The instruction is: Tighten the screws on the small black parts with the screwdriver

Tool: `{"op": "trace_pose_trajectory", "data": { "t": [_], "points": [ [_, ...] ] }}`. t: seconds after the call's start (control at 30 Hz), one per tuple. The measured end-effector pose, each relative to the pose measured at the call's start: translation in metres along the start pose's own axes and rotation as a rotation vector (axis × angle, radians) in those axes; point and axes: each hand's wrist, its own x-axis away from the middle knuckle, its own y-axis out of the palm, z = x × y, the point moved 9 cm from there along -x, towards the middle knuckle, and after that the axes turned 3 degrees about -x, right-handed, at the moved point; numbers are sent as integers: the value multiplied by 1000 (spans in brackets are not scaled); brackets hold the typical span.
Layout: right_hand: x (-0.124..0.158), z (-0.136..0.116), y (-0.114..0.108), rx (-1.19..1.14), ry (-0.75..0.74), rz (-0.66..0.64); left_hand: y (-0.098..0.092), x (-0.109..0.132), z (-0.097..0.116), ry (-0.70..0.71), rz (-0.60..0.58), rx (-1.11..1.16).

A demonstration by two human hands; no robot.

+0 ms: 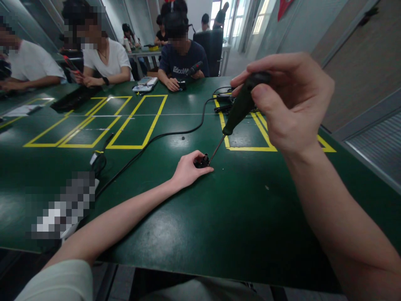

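Observation:
My right hand (291, 100) grips a screwdriver (239, 106) by its dark green handle, fingers wrapped near the top. The thin shaft slants down to the left, and its tip meets a small black part (203, 161) with a short metal cylinder sticking up. That part is pinched between the thumb and fingers of my left hand (189, 167), which rests on the green table (163, 234). My fingers cover much of the part, so its exact kind cannot be made out.
A black cable (163, 134) curves across the table from a blurred-out object (67, 205) at left to black items (224, 104) behind my right hand. Yellow tape rectangles (125, 146) mark the surface. Several people sit opposite; one person (183, 58) holds a dark tool.

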Motion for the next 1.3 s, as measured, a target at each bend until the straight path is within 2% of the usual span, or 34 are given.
{"op": "trace_pose_trajectory", "data": {
  "t": [0.23,0.43,0.63,0.9,1.1,1.3],
  "points": [
    [0,-1,-11,120,-45,84,2,1,4,11,-14,12],
    [1,3,-8,-16,-43,77,4,2,1,-1,-16,49],
    [2,1,-15,166,-91,110,2,0,-2,-22,1,44],
    [2,2,-7,-18,-53,76,2,-1,-3,-16,-4,46],
    [1,-2,-13,134,-82,86,2,-1,-3,-17,-10,51],
    [0,4,-9,45,-54,73,1,0,-3,-16,-4,21]
  ]
}}
